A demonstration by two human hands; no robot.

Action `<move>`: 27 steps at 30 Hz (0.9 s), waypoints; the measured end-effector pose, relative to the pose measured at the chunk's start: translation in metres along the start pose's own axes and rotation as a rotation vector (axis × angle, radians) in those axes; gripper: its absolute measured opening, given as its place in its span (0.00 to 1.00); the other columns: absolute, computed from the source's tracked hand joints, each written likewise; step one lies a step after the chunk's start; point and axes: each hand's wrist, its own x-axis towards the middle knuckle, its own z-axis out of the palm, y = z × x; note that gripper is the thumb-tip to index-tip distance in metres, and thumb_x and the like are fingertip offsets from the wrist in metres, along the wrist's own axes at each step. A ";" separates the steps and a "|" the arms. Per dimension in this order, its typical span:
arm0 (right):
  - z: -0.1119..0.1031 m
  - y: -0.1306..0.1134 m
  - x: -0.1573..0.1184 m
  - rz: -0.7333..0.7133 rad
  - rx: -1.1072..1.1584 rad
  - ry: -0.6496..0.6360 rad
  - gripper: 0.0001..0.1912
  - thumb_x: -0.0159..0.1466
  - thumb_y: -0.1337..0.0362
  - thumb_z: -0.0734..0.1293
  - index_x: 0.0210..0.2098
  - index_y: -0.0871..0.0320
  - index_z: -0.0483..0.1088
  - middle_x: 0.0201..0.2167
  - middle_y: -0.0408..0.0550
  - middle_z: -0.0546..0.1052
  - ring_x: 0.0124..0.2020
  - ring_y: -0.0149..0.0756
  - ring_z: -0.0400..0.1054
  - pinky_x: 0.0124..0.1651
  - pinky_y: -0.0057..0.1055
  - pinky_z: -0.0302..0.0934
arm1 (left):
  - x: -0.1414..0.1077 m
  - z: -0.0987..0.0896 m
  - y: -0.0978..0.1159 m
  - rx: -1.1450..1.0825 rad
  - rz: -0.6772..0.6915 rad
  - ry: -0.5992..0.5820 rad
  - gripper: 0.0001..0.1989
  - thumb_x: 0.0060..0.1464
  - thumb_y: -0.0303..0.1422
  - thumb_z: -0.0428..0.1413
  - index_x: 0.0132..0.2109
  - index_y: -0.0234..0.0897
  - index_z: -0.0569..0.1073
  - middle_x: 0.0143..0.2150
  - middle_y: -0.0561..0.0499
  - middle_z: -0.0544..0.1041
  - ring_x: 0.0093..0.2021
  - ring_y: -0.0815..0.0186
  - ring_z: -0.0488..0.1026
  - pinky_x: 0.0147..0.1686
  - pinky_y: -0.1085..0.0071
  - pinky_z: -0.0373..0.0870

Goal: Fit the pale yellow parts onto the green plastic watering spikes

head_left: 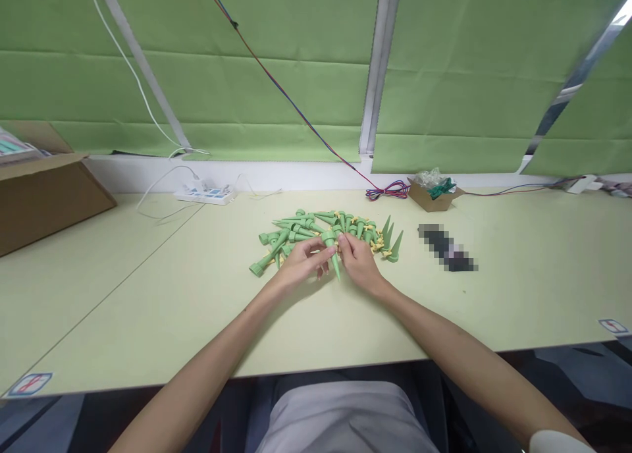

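Note:
My left hand (307,262) is closed around a green plastic watering spike (335,263), its tip pointing down toward me. Right beside it, my right hand (359,261) has thumb and fingers pinched at the spike's wide upper end; whether a small part sits in that pinch is hidden. Behind both hands spreads a pile of similar green spikes (282,241), some lying on their sides. On the right part of the pile, several spikes carry small yellow valves (378,244). A few green spikes (395,247) there point away from me.
An open cardboard box (54,199) stands at the left. Along the wall lie a white power strip (205,194), a coiled red and blue cable (390,190) and a small carton (428,199) with plastic wrapping. A blurred-out dark object (447,247) is right of the pile.

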 end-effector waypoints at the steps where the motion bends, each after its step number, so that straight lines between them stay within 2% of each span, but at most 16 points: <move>1: 0.000 0.000 0.000 0.003 0.006 -0.001 0.23 0.73 0.48 0.53 0.26 0.54 0.55 0.21 0.40 0.62 0.24 0.33 0.57 0.31 0.31 0.51 | -0.001 0.000 0.000 0.032 0.019 0.003 0.20 0.51 0.50 0.63 0.29 0.38 0.69 0.25 0.52 0.73 0.23 0.68 0.70 0.23 0.71 0.67; 7: 0.001 0.005 0.001 0.035 0.043 -0.001 0.25 0.72 0.45 0.52 0.25 0.53 0.54 0.20 0.41 0.61 0.24 0.34 0.56 0.29 0.31 0.50 | -0.002 0.002 -0.005 0.194 0.095 0.050 0.19 0.50 0.45 0.64 0.31 0.40 0.63 0.24 0.56 0.69 0.22 0.69 0.68 0.22 0.71 0.61; 12: 0.002 0.004 0.001 0.043 0.051 -0.007 0.25 0.72 0.44 0.52 0.24 0.53 0.55 0.21 0.41 0.62 0.24 0.33 0.56 0.29 0.31 0.50 | 0.000 0.003 -0.010 0.286 0.121 0.107 0.17 0.51 0.43 0.64 0.39 0.38 0.68 0.27 0.56 0.69 0.24 0.68 0.67 0.25 0.71 0.62; 18: 0.001 0.002 0.001 0.050 0.037 -0.016 0.25 0.72 0.45 0.52 0.25 0.53 0.55 0.20 0.41 0.62 0.24 0.33 0.56 0.29 0.31 0.50 | 0.002 0.001 -0.013 0.327 0.135 0.110 0.19 0.51 0.42 0.63 0.45 0.37 0.70 0.27 0.56 0.70 0.25 0.67 0.68 0.27 0.70 0.64; 23: 0.001 0.003 0.001 0.035 0.013 -0.014 0.25 0.72 0.47 0.52 0.24 0.54 0.55 0.21 0.41 0.62 0.24 0.33 0.57 0.30 0.32 0.50 | 0.002 0.000 -0.012 0.314 0.134 0.108 0.18 0.51 0.42 0.63 0.44 0.37 0.70 0.27 0.56 0.69 0.25 0.68 0.68 0.26 0.71 0.63; 27: 0.001 0.002 0.001 0.031 0.019 -0.017 0.24 0.72 0.48 0.52 0.25 0.54 0.56 0.21 0.41 0.63 0.23 0.33 0.57 0.30 0.31 0.51 | 0.000 -0.001 -0.008 0.276 0.129 0.061 0.18 0.51 0.42 0.63 0.43 0.38 0.68 0.28 0.56 0.68 0.26 0.68 0.68 0.25 0.72 0.63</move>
